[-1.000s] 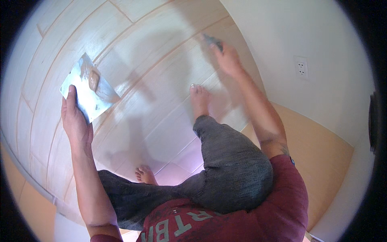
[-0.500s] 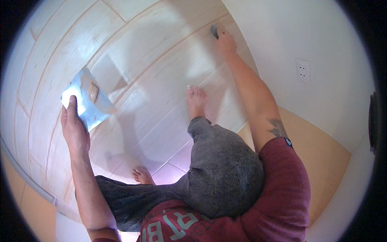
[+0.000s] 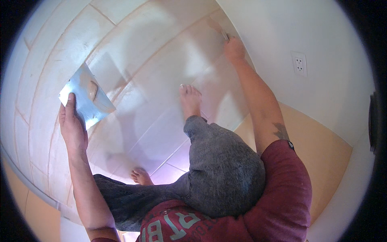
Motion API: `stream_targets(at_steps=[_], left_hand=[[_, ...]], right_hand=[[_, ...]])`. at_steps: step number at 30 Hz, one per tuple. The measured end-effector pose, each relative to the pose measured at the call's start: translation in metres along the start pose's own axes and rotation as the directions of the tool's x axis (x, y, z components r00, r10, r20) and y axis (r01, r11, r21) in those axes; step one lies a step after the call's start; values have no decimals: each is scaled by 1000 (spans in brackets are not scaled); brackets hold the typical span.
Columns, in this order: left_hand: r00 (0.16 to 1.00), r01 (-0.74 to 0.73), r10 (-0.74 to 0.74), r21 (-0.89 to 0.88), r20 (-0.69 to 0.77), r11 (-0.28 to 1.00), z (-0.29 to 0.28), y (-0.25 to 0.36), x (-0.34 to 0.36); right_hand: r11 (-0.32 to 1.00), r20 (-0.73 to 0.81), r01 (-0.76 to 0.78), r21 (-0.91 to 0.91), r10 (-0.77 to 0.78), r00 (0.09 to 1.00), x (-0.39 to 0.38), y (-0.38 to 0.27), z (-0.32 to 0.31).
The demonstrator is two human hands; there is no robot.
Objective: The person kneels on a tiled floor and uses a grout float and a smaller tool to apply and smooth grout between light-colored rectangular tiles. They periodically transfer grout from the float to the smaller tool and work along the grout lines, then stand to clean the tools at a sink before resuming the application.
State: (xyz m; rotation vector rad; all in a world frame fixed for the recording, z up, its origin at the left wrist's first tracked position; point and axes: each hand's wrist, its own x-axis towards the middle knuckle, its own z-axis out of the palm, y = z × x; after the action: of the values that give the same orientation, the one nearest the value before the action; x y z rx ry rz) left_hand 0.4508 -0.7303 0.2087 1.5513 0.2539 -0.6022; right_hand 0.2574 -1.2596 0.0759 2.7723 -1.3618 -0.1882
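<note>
My left hand (image 3: 73,125) grips a square, shiny metal sheet (image 3: 94,111) at its near-left corner, thumb on top. A lump of beige paste (image 3: 93,91) lies on the sheet, with a thin smear along its right side. Far to the right, my right hand (image 3: 234,49) is closed around the handle of a putty knife (image 3: 225,36). Its thin blade blurs into the floor colour, close to a tile joint by the wall's foot; whether it touches cannot be made out. The pale wood-look floor tiles (image 3: 157,76) have tan paste along several joints.
A white wall (image 3: 278,28) with a power socket (image 3: 299,64) rises along the right. My bare right foot (image 3: 190,99) stands mid-floor, my left foot (image 3: 140,176) nearer. A tan surface (image 3: 300,129) lies by the wall at right. Shadows of my arms and the sheet fall across the tiles.
My right hand has shifted slightly right and nearer, and the putty knife has turned so its blade shows thin and light. The left hand holds the metal sheet almost as before.
</note>
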Motion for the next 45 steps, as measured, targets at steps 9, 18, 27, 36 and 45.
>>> stream_targets(at_steps=[9,18,27,36,45], left_hand=[[998,-32,30,30,47,999,7,6,-9],[999,-25,25,-11,41,1000,3,0,-4],[1000,13,-13,10,10,1000,12,7,-9],[999,-28,29,-22,25,999,10,2,-4],[1000,-12,11,25,17,1000,15,4,-5]], right_hand=[[994,20,-71,88,70,997,-16,31,10],[986,115,-148,73,139,984,-18,40,20],[988,147,14,154,-37,988,50,-18,10],[978,106,86,191,-108,989,64,-59,-25],[957,13,289,21,-289,957,34,-75,-17]])
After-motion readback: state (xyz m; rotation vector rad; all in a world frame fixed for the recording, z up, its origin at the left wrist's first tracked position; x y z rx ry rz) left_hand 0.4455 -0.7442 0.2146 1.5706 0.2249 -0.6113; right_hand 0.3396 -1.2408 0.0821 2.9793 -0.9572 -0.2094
